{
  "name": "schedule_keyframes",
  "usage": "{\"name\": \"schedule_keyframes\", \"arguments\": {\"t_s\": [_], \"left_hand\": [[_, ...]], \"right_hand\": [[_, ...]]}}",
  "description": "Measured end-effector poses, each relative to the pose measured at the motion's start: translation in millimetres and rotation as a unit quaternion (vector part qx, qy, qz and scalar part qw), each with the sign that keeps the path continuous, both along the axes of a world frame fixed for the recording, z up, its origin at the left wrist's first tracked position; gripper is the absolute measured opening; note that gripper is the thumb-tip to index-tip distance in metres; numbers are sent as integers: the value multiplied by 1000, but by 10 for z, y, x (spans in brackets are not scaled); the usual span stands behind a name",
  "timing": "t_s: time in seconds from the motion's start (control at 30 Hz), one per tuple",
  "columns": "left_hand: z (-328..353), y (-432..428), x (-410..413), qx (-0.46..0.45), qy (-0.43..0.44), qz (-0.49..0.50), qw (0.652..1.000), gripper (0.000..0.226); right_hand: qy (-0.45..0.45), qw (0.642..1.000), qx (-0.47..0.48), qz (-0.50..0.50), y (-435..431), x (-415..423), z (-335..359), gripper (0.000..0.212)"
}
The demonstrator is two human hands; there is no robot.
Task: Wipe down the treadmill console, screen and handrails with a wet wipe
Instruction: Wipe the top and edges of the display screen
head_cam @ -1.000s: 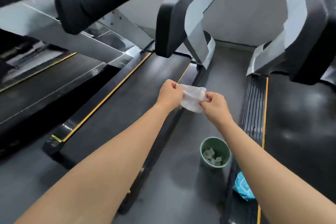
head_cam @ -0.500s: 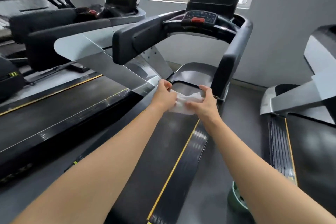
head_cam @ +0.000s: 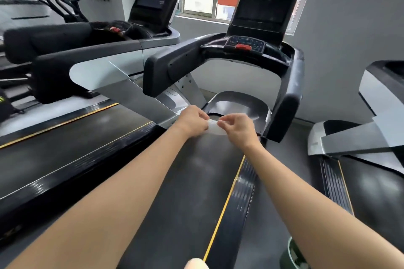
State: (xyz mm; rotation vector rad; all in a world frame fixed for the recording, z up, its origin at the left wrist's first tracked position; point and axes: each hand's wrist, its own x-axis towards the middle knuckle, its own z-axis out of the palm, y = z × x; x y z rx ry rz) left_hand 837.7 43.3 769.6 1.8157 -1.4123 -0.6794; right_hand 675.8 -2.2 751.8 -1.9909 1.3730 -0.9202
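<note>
Both hands, left hand (head_cam: 193,120) and right hand (head_cam: 237,125), pinch the wet wipe (head_cam: 215,127) between them; spread it flat before reaching the far console (head_cam: 244,45).

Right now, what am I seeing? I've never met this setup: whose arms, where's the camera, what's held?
No robot here: a camera worn on a person's head looks forward and down, so the bare arms are theirs. The left hand and right hand pinch a white wet wipe between them, above the treadmill belt. Ahead stand the console, the dark screen and black handrails, not yet touched. A green container shows at lower right.
</note>
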Motion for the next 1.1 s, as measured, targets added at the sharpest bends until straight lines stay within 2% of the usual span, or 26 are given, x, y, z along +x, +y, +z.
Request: {"name": "schedule_keyframes", "arguments": {"t_s": [0.13,0.3,0.43,0.63,0.77,0.9,1.03,1.1], "left_hand": [[-11,-350,325,-24,-41,10,999,20],[-117,-1234,716,-59,-13,28,998,19],[-100,-2250,934,-70,26,11,997,18],[760,-3806,1069,-50,25,-24,998,13],[1464,-4565,1069,-63,58,-57,995,6],[1960,-5272,1084,-77,76,-93,990,4],[2258,-5970,1182,-89,64,-128,986,12],[2309,-6351,1291,-84,73,-142,984,15]], "right_hand": [[24,999,-46,-6,-306,319,81,19],[48,996,-80,-7,-1102,659,0,25],[8,998,-54,-36,-2100,903,-6,32],[-6,998,34,-49,-3550,1100,858,40],[-111,987,98,-55,-4189,1087,1616,35],[-117,987,96,-56,-4744,1079,2121,29],[-160,979,86,-93,-5446,1233,2394,39],[-158,980,73,-101,-5778,1356,2455,32]]}}
